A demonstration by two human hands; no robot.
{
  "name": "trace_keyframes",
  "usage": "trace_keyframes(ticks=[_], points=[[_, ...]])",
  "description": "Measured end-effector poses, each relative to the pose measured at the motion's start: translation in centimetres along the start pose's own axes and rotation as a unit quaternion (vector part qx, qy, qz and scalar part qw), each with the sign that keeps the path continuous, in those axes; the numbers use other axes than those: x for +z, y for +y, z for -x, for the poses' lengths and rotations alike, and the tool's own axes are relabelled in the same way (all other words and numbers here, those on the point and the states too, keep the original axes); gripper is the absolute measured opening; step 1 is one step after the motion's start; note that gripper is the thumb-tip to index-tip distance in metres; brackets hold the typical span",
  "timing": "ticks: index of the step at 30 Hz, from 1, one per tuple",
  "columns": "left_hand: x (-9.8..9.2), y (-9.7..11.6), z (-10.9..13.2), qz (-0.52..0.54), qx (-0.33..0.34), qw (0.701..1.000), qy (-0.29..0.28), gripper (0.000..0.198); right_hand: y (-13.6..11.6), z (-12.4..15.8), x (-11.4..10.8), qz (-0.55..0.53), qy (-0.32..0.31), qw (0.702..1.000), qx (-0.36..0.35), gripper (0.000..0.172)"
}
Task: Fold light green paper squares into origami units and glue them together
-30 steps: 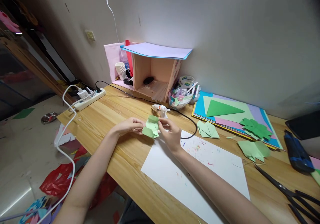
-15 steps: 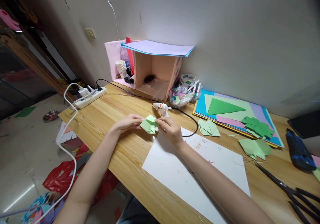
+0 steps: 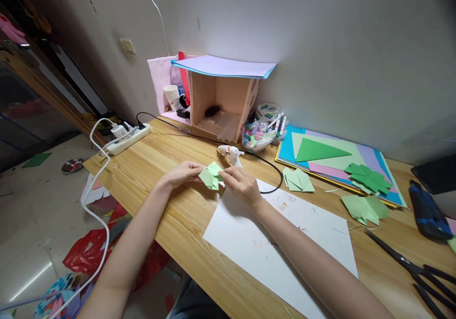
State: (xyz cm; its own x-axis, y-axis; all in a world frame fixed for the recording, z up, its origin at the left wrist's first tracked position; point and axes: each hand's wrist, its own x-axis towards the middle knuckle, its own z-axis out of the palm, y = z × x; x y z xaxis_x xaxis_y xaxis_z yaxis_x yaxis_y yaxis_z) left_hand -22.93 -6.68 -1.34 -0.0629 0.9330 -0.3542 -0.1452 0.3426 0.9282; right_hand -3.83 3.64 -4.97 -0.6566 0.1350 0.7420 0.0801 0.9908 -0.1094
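A folded light green paper piece (image 3: 211, 176) is held over the table between both hands. My left hand (image 3: 183, 173) pinches its left edge with thumb and fingers. From the other side, my right hand (image 3: 239, 182) grips its right edge between thumb and forefinger. Just behind the hands stands a white hot glue gun (image 3: 231, 152), its black cord running across the wood. Beneath my right hand and forearm lies a white sheet of paper (image 3: 278, 233) with coloured marks. More folded light green paper (image 3: 298, 180) rests to the right of that hand.
At the back stands a cardboard box (image 3: 221, 95) with a lilac sheet on top. A clear tub of scraps and markers (image 3: 258, 136) sits beside it. Coloured paper sheets (image 3: 327, 155) are stacked at right, black scissors (image 3: 409, 264) in front. A power strip (image 3: 130, 140) lies at left.
Both hands keep their hold on the green paper piece. Its folded parts have shifted slightly and look flatter. The view has moved a little.
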Motion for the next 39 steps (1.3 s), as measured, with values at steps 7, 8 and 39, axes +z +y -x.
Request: trace_keyframes(ticks=[7,8,39], points=[[-0.1,-0.1,-0.1,0.002,-0.008,1.000,0.010,0.039,-0.1,-0.2,0.0,0.046,0.035,0.997,-0.044,0.016],[0.0,0.0,-0.1,0.013,-0.014,1.000,0.007,0.043,-0.2,-0.2,0.0,0.052,0.039,0.997,-0.037,0.016],[1.5,-0.1,0.3,-0.162,-0.012,0.985,-0.058,0.041,-0.2,0.1,0.6,-0.501,-0.108,0.757,0.405,0.032]])
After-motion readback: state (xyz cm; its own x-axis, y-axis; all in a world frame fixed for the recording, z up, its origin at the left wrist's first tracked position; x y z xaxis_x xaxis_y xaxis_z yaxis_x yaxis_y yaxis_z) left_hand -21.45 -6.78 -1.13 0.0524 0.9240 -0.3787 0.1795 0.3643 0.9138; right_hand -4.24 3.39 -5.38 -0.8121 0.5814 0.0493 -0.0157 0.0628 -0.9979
